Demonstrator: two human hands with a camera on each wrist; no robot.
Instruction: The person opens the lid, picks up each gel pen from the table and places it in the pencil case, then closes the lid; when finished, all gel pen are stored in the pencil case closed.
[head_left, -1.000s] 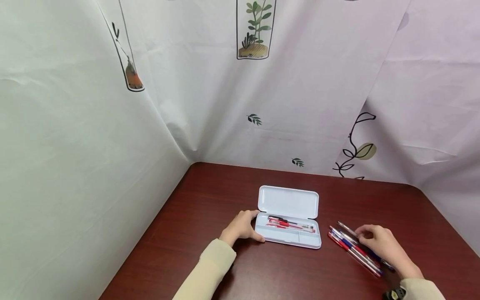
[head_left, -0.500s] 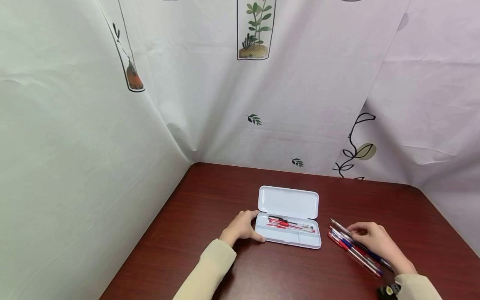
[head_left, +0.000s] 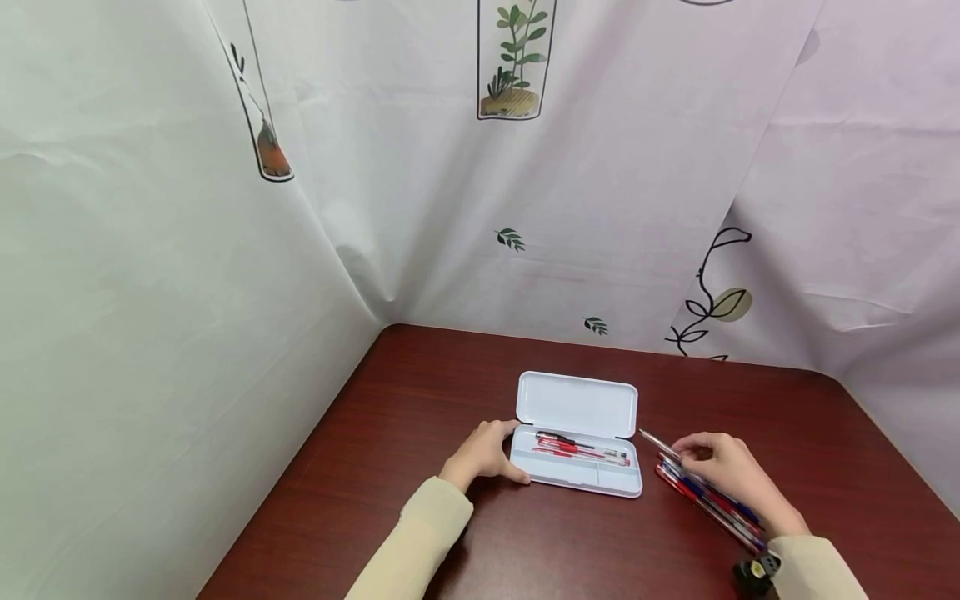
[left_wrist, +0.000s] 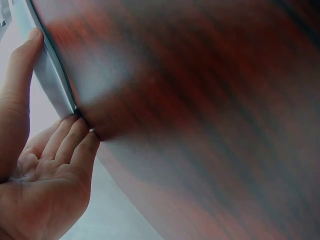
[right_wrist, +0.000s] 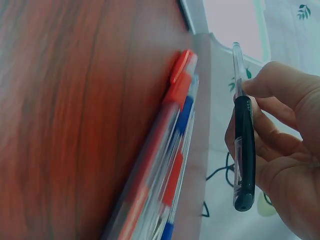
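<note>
Open white pencil case (head_left: 576,433) lies mid-desk (head_left: 420,392), lid flat behind the tray, red and black pens (head_left: 581,448) inside. Left hand (head_left: 482,454) grips the case's left end, thumb on the near edge, fingers on the far corner. Right hand (head_left: 716,465) pinches a black-grip pen (right_wrist: 243,150), lifted above the loose pens (head_left: 712,504) lying just right of the case.
</note>
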